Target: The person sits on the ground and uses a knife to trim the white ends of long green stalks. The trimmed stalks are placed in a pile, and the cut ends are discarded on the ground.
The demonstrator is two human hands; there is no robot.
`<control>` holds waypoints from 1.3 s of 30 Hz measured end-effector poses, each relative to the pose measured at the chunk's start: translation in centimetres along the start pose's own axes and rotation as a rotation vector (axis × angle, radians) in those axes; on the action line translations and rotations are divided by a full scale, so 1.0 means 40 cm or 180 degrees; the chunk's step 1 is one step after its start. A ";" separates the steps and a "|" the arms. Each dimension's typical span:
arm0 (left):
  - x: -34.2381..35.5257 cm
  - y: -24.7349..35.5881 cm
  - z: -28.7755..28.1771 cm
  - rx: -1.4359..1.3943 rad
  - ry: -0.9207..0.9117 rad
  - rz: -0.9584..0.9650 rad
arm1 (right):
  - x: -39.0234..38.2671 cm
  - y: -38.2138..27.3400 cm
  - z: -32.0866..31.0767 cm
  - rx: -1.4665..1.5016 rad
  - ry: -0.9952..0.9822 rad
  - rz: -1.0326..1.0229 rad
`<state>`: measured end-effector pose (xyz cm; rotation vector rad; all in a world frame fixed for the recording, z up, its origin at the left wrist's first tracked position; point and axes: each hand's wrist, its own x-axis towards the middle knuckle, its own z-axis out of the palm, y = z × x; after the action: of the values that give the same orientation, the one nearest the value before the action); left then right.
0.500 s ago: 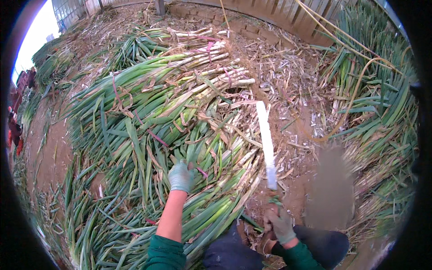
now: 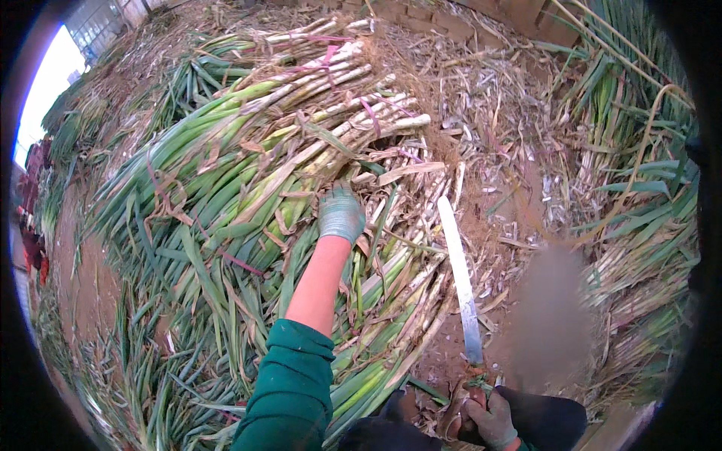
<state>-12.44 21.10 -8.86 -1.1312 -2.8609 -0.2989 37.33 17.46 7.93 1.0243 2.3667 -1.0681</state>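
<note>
My left hand, in a pale green-grey glove, reaches into a heap of green onions; its fingertips are hidden among the stalks and dry leaves, so its grip is unclear. My gloved right hand, low at the right, is closed on the handle of a long straight knife, whose bright blade points up along the root end of the heap. Pink ties band several bundles in the pile. My dark-clad leg shows under the right hand.
More green onions lie along the right with yellow cords over them. Dry peelings litter the earth. A low brick edge and wall run behind. Dark red objects stand at far left. A grey blur hides ground at the lower right.
My left hand has moved up and to the right, deeper among the stalks. My right hand and the knife have shifted slightly down and to the right in the view.
</note>
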 end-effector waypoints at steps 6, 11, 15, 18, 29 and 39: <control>0.090 0.040 -0.039 0.0105 -0.0896 -0.0268 | 0.057 -0.045 -0.046 0.1980 0.0725 0.0136; 0.072 0.057 -0.124 -0.0104 -0.1199 -0.0652 | 0.036 -0.072 -0.081 0.1819 0.0672 0.0018; -0.086 0.043 -0.184 -0.0112 -0.1082 -0.0499 | -0.013 -0.014 -0.066 0.0675 0.0209 -0.0175; -0.223 0.096 -0.279 -0.0288 -0.1277 -0.0351 | -0.024 -0.054 -0.070 0.1877 0.0492 0.0141; -1.019 -0.009 -0.401 -0.0336 -0.1806 -0.1094 | -0.108 -0.105 0.010 0.1743 0.0187 0.0049; -0.853 0.010 -0.408 -0.0396 0.0027 0.0402 | -0.194 -0.097 0.146 0.1630 0.0359 -0.0537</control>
<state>12.39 -4.80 3.18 -1.3214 -2.7815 -0.4792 39.85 7.62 10.44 1.0792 2.3522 -1.7866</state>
